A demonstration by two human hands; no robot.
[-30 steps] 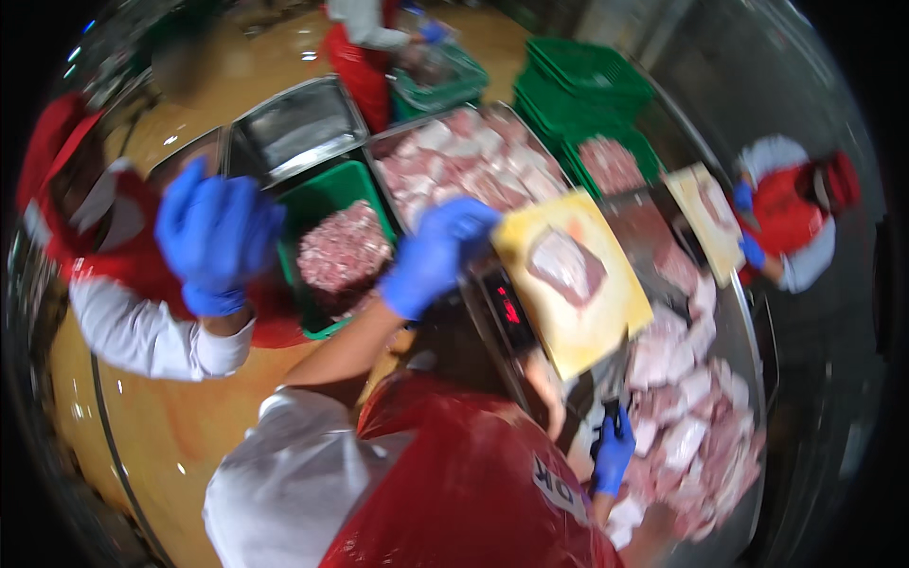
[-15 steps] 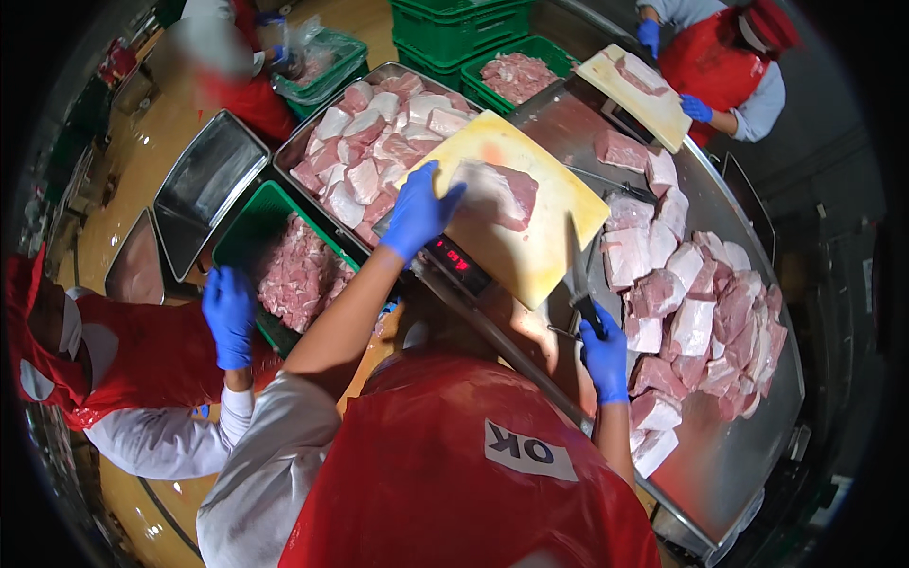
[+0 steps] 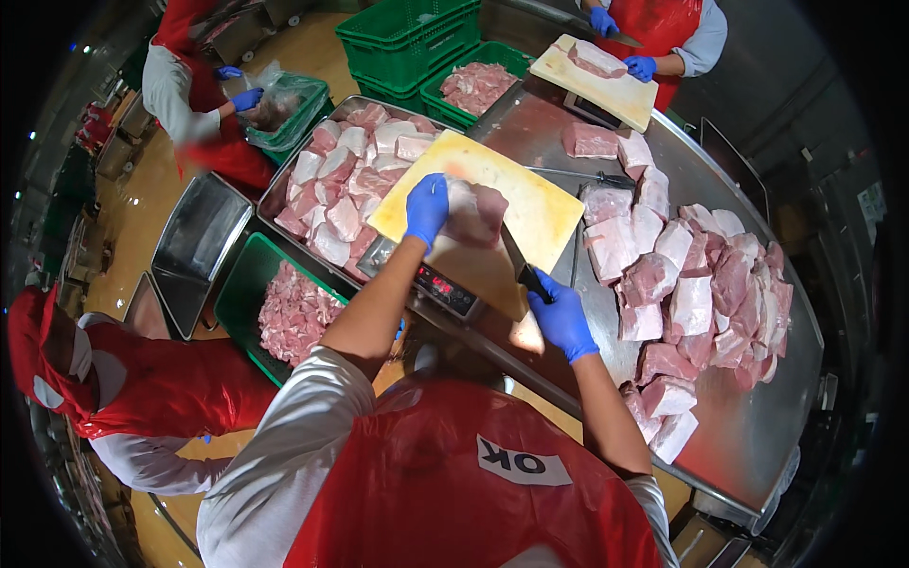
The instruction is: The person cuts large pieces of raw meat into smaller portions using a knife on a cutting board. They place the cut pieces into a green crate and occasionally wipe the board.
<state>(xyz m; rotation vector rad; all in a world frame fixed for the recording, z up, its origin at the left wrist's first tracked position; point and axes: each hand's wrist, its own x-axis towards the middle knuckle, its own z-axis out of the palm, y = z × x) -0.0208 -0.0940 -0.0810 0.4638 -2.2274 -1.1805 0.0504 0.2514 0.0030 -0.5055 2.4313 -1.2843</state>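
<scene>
A pale pink slab of raw meat (image 3: 476, 216) is on a yellowish cutting board (image 3: 542, 206). My left hand (image 3: 427, 210), in a blue glove, grips the slab's left end with curled fingers. In my blue-gloved right hand (image 3: 562, 320) is the black handle of a knife (image 3: 513, 257). The knife's blade points up and away, its tip beside the slab's right edge. Under the board's near left side sits a scale (image 3: 445, 292) with a lit red display.
Cut meat chunks fill a metal tray (image 3: 275, 194) at the left; larger chunks (image 3: 696, 293) are heaped on the steel table (image 3: 720, 445) at the right. Another knife (image 3: 615, 180) lies beyond the board. Green crates (image 3: 407, 43) stand behind, and co-workers are at left and far right.
My left hand has closed on the slab and shifted it left, toward me. My right hand has brought the knife from the board's right edge up to the slab. The view has shifted slightly.
</scene>
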